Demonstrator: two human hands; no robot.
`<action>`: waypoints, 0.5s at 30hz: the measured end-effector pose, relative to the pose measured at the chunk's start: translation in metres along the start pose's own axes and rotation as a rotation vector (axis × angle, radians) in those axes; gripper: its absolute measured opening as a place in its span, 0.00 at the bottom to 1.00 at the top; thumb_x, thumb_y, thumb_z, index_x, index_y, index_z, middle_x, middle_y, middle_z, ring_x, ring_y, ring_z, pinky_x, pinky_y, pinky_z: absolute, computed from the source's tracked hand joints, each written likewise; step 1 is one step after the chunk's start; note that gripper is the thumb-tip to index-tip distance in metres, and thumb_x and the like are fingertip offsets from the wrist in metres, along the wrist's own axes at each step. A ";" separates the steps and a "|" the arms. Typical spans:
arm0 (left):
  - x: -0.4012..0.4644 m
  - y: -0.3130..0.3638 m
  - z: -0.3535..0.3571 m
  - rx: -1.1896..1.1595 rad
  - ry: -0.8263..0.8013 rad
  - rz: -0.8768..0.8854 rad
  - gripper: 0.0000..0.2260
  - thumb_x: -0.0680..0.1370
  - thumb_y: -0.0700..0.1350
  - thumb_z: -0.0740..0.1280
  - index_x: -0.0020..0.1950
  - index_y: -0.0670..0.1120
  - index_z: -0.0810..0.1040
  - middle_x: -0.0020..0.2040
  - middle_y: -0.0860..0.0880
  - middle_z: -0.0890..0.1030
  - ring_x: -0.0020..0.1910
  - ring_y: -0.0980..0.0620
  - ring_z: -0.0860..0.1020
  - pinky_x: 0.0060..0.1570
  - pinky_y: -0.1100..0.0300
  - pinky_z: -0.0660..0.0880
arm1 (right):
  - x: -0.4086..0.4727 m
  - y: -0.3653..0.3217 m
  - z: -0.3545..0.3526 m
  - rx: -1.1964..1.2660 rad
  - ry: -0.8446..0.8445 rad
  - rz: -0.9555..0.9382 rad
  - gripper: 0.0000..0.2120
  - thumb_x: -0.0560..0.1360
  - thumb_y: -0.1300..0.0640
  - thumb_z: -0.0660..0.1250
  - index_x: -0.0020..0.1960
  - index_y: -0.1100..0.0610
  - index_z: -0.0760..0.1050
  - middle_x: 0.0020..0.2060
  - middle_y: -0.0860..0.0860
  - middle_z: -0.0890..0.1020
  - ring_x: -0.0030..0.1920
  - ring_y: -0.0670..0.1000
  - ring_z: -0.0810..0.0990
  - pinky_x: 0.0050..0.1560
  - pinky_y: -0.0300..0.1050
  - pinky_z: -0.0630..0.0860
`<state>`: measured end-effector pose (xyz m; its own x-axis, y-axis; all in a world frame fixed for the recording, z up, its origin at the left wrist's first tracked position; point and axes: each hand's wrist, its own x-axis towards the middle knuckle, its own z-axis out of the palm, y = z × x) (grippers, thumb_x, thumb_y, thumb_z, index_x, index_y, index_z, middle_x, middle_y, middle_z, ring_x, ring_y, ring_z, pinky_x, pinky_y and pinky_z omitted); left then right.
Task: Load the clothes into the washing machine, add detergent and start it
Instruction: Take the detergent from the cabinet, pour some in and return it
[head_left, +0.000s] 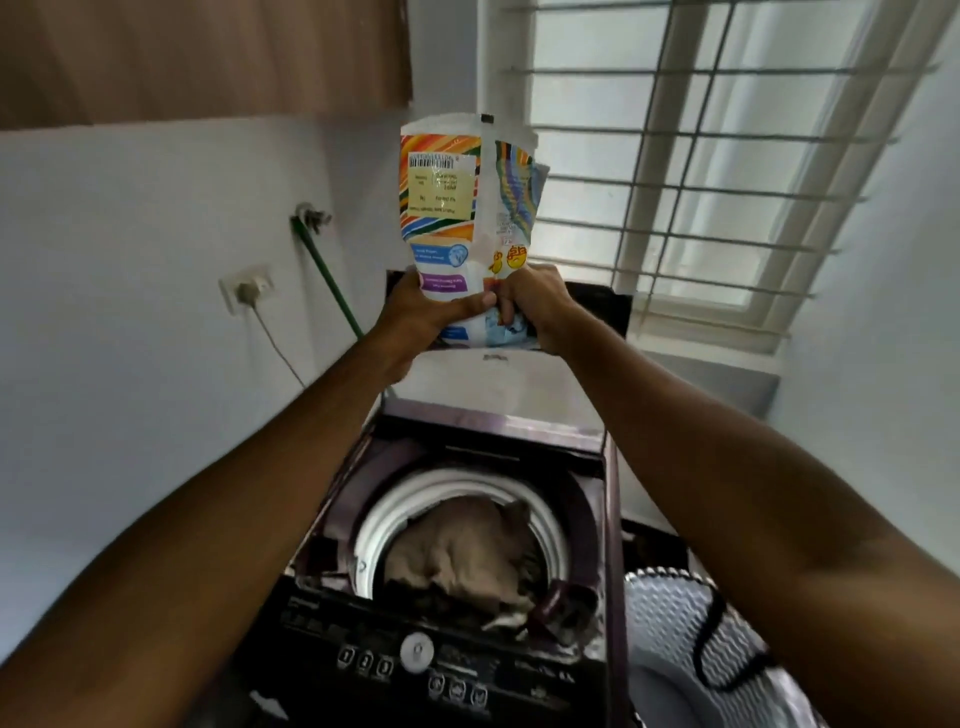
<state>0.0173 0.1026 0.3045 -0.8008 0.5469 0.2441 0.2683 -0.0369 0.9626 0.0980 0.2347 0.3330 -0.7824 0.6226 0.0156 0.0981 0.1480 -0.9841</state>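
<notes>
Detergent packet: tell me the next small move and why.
Probably lower the detergent packet toward the open drum before pouring. Both the left hand and right hand grip its lower end, held upside down and high above the washing machine; clothes already fill the drum.

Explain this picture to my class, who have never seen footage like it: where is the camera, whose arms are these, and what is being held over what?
The single picture comes from a wide-angle camera worn on a person's head, looking forward and down, so the two arms are the wearer's own. The left hand and the right hand both have a grip on a colourful detergent packet, held upside down. Below it stands a top-loading washing machine with its lid raised. Brownish clothes already lie in the drum. A white mesh basket stands beside the machine, and a barred window is behind it.
</notes>
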 end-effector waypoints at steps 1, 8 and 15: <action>0.000 -0.006 0.008 -0.007 -0.029 0.002 0.26 0.65 0.46 0.82 0.61 0.48 0.79 0.52 0.52 0.85 0.48 0.55 0.84 0.46 0.58 0.82 | -0.001 0.009 -0.007 -0.018 0.015 0.007 0.11 0.64 0.72 0.60 0.35 0.61 0.78 0.30 0.57 0.82 0.28 0.52 0.80 0.32 0.43 0.78; -0.021 -0.071 0.059 -0.080 -0.259 -0.045 0.28 0.66 0.42 0.81 0.65 0.45 0.77 0.56 0.50 0.85 0.53 0.53 0.84 0.51 0.58 0.81 | -0.027 0.089 -0.043 -0.098 0.135 0.149 0.12 0.62 0.68 0.61 0.42 0.64 0.80 0.31 0.62 0.78 0.24 0.53 0.72 0.23 0.39 0.69; -0.053 -0.145 0.077 -0.018 -0.434 -0.092 0.33 0.64 0.47 0.83 0.65 0.43 0.75 0.58 0.48 0.84 0.56 0.51 0.83 0.56 0.48 0.81 | -0.070 0.154 -0.043 -0.049 0.269 0.339 0.10 0.57 0.72 0.57 0.27 0.61 0.74 0.23 0.56 0.75 0.22 0.51 0.74 0.22 0.37 0.70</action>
<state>0.0618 0.1433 0.1432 -0.5207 0.8490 0.0895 0.1942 0.0157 0.9808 0.1942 0.2473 0.1878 -0.5137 0.8192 -0.2550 0.3559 -0.0671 -0.9321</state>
